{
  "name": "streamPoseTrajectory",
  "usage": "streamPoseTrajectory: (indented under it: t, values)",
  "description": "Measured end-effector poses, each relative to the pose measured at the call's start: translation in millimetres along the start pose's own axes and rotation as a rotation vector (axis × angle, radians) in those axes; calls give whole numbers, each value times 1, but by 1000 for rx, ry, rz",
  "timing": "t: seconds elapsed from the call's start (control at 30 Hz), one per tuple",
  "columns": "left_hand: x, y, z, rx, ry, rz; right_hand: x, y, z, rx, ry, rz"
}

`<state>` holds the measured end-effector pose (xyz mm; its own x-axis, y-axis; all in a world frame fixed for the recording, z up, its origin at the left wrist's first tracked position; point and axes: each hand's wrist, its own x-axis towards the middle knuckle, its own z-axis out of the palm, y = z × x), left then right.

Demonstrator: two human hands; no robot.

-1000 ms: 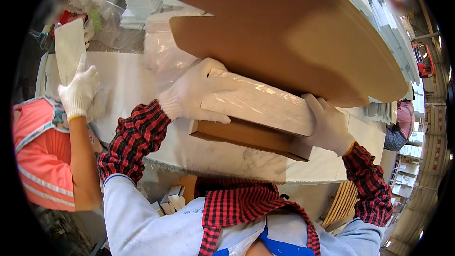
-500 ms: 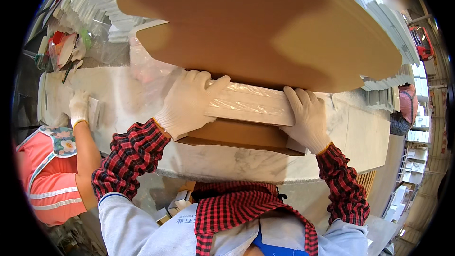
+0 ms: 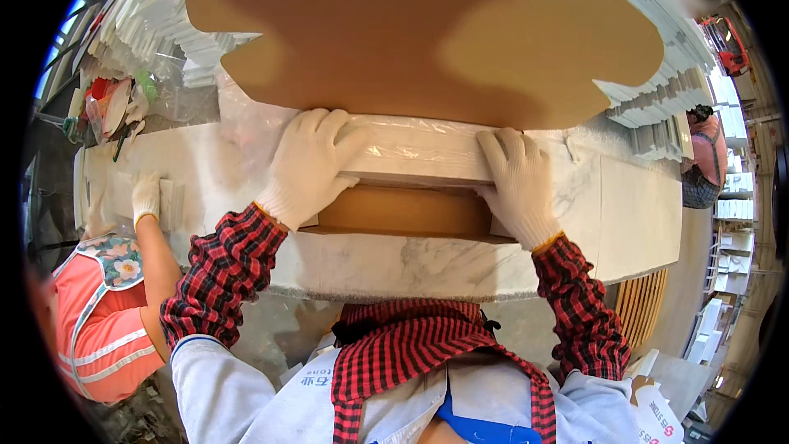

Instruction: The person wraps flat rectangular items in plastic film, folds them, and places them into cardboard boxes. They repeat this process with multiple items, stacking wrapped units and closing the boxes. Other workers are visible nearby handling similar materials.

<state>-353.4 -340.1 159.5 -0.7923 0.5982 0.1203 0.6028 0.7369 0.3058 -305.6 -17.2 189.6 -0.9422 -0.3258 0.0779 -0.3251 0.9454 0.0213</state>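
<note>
A white slab stack in clear plastic wrap (image 3: pixel 423 146) lies across the far half of an open brown cardboard box (image 3: pixel 403 212). My left hand (image 3: pixel 308 163), in a white knit glove, grips the stack's left end. At its right end my gloved right hand (image 3: pixel 518 185) has its fingers over the top and its thumb at the near side. Both hands' lower edges are near the box's side walls. The box's large lid (image 3: pixel 427 41) stands raised behind the stack. Bare cardboard shows in the near part of the box.
The box rests on a white marble-patterned table (image 3: pixel 394 267). Stacked white slabs (image 3: pixel 156 12) stand far left, more (image 3: pixel 657 119) far right. Clear plastic film (image 3: pixel 246 119) lies left of the lid. A co-worker's gloved hand (image 3: pixel 146 195) touches a small white block at left.
The stack has tipped, showing more of its near side, and sits slightly farther back. My hands have moved with it, still at its two ends. The lid appears a little farther left.
</note>
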Motion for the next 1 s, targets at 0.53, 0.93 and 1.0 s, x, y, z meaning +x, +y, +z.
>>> streamPoseTrajectory:
  t: [0.53, 0.93, 1.0]
  values:
    - [-42, 38, -34, -327, -43, -59, -4, 29, -3, 155, 96, -193]
    - [9, 121, 28, -637, -35, -215, -9, 42, 4, 298, 276, -160]
    - [10, 144, 30, -705, 52, -265, -33, 65, -9, 381, 378, -158]
